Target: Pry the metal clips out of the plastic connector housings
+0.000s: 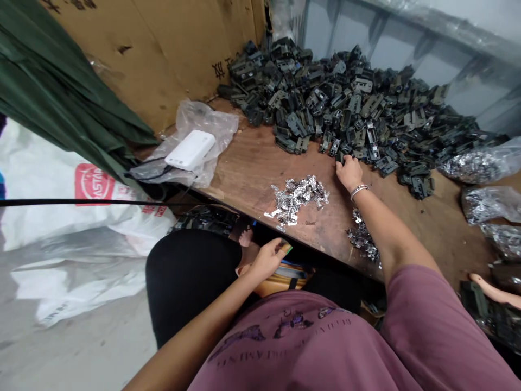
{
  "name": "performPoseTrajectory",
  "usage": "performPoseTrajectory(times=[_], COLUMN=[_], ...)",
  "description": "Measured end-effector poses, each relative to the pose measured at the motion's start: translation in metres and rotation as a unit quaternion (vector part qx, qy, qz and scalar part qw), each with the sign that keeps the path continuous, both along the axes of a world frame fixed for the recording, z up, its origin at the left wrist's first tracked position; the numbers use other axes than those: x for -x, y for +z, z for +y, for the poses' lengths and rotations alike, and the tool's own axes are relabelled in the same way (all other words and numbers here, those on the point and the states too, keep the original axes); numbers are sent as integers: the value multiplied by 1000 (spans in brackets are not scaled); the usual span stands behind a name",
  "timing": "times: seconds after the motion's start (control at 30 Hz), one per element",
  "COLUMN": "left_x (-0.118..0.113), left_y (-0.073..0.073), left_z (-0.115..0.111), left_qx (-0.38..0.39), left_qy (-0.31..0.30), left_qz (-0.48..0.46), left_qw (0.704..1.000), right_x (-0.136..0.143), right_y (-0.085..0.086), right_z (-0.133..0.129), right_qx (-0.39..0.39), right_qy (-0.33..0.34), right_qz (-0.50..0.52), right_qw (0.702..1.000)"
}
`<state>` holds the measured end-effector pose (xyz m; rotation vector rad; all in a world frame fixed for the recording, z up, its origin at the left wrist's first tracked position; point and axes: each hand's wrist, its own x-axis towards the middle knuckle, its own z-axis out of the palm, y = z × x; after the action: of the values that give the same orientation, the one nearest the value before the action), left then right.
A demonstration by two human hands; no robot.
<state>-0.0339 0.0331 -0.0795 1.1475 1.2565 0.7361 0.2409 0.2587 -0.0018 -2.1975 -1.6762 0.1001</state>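
Observation:
My right hand (350, 172), with a silver bangle at its wrist, reaches to the front edge of a big pile of dark slotted metal-looking parts (317, 103). Its fingertips are closed on one dark slotted part (340, 156) there. Low over my lap, just off the table's near edge, my left hand (269, 259) is pinched round a small thing with a green edge (287, 248); its kind is mostly hidden. Between the hands a heap of small shiny metal clips (299, 196) lies on the wooden table (244, 157). A second heap of small metal pieces (363, 239) is partly covered by my right forearm.
A white power bank (190, 150) with a black cable rests on clear plastic at the left. Plastic bags of shiny pieces (474, 165) line the right side. Another person's arm (494, 291) shows at the far right. Cardboard (163, 54) stands behind; a white sack (49, 228) is at left.

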Motion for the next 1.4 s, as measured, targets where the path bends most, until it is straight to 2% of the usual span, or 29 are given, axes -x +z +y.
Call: performPoseTrajectory(times=[0.1, 0.17, 0.23, 0.33, 0.4, 0.43, 0.47, 0.5, 0.53, 0.6, 0.7, 0.77, 0.87, 0.97, 1.13, 1.27, 1.4], left_x=[0, 0, -1, -10, -18, -23, -26, -29, -31, -32, -31, -32, -37, -40, -35, -31, -31], left_y=[10, 21, 32, 48, 57, 59, 61, 62, 62, 60, 60, 62, 65, 68, 68, 67, 66], left_z=[-6, -8, -9, -9, -9, -9, -9, -10, -11, -13, -15, -16, -18, -20, -23, -23, -23], left_qx=[8, 27, 54, 97, 127, 139, 147, 153, 160, 178, 195, 191, 180, 172, 162, 152, 139], left_qy=[-48, -83, -106, -97, -86, -80, -71, -58, -44, -22, -10, -12, -16, -9, 10, 15, 13], left_qz=[-37, -86, -150, -254, -308, -323, -331, -334, -330, -312, -269, -243, -220, -204, -190, -188, -185], left_qw=[998, 992, 982, 957, 939, 933, 929, 928, 929, 933, 943, 951, 959, 964, 968, 970, 973], right_x=[-12, -15, -10, 11, 28, 36, 41, 44, 45, 37, 10, -7, -19, -16, -1, 0, -8], right_y=[-1, 0, 2, 8, 15, 19, 23, 27, 30, 33, 30, 26, 22, 19, 14, 13, 11], right_z=[-15, -38, -73, -140, -184, -203, -219, -232, -242, -251, -244, -233, -217, -206, -197, -198, -202], right_qx=[-7, -7, 6, 78, 150, 181, 209, 223, 221, 172, 55, 37, 112, 162, 134, 144, 127], right_qy=[29, 60, 72, 97, 148, 178, 218, 258, 292, 320, 262, 209, 175, 184, 247, 309, 271], right_qz=[69, 192, 358, 573, 630, 633, 615, 576, 523, 393, 182, 27, -145, -194, -189, -112, -56], right_qw=[997, 980, 931, 810, 748, 731, 728, 743, 770, 845, 946, 977, 967, 950, 941, 933, 953])
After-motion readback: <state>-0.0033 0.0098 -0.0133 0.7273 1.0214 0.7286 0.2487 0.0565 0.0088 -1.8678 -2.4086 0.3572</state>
